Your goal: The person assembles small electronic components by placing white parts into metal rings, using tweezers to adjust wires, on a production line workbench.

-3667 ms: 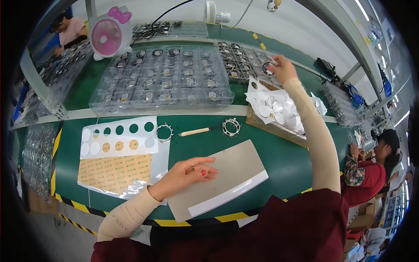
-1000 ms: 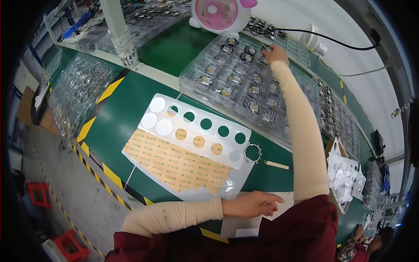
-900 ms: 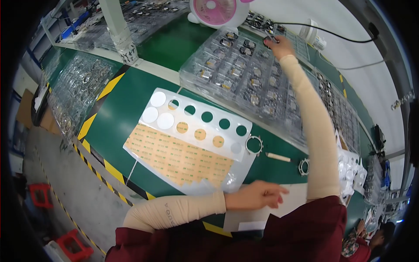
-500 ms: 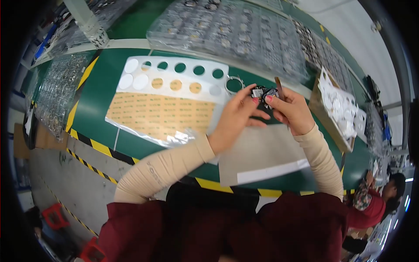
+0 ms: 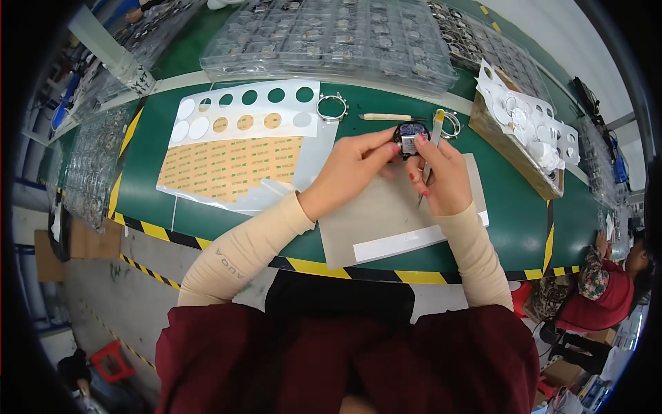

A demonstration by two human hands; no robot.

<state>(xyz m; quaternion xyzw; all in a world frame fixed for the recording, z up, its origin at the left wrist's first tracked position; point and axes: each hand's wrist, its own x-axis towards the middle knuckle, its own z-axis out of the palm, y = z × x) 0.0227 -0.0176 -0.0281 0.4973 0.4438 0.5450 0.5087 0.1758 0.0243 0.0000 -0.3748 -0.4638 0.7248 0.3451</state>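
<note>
Between my hands sits a round black electronic module [image 5: 414, 131] with a small silvery rectangular part on its face. My left hand [image 5: 348, 165] pinches the module's left edge with thumb and fingers. Opposite it, my right hand [image 5: 447, 181] grips the module's right side. A pair of metal tweezers [image 5: 437, 128] also lies in the right hand, its pointed end sticking out below the fingers. Just beyond the module are a thin tool with a pale handle [image 5: 394, 116] and a metal ring [image 5: 452, 124]. A second metal ring [image 5: 332, 107] is further left.
A sheet of round white and tan stickers [image 5: 231, 165] covers the left of the green table. Beneath my hands is a grey-beige mat [image 5: 345, 234] with a white strip. Clear trays of parts [image 5: 331, 41] line the back. A box of white cutouts [image 5: 510, 138] stands right.
My left fingers, spread before, now pinch the module. It has turned so its round face shows. My head view has shifted, bringing the pale-handled tool and right-hand ring into sight.
</note>
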